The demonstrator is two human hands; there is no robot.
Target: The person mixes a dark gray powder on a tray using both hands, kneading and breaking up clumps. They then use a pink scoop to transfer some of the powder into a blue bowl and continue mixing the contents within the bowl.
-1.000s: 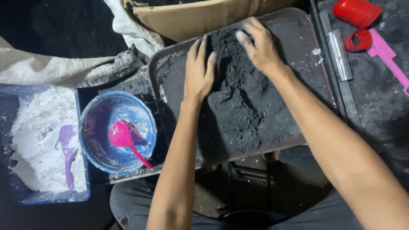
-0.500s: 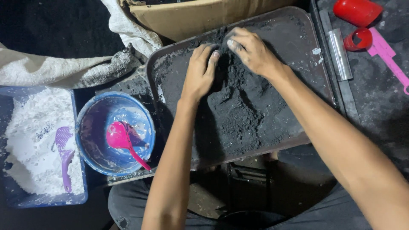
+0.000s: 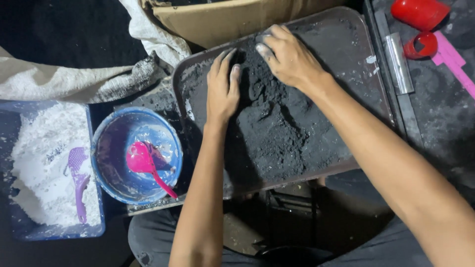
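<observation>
Head view shows your left hand (image 3: pixel 222 89) and right hand (image 3: pixel 292 59) closer together than a second ago: both have drawn in over the top of the black powder heap (image 3: pixel 277 128) on the dark tray (image 3: pixel 361 74), so the powder is being gathered rather than spread. Your left fingers (image 3: pixel 221 62) lie flat and together, palm down on the powder. Your right fingers (image 3: pixel 267 47) are curled, tips dug into the heap; they seem to rake it rather than grip it. The heap sits mid-tray, just below both sets of fingers. Left of the tray stands a blue bowl (image 3: pixel 106 148) holding a pink spoon (image 3: pixel 143 163); further left, a blue tub of white powder (image 3: pixel 44 168).
</observation>
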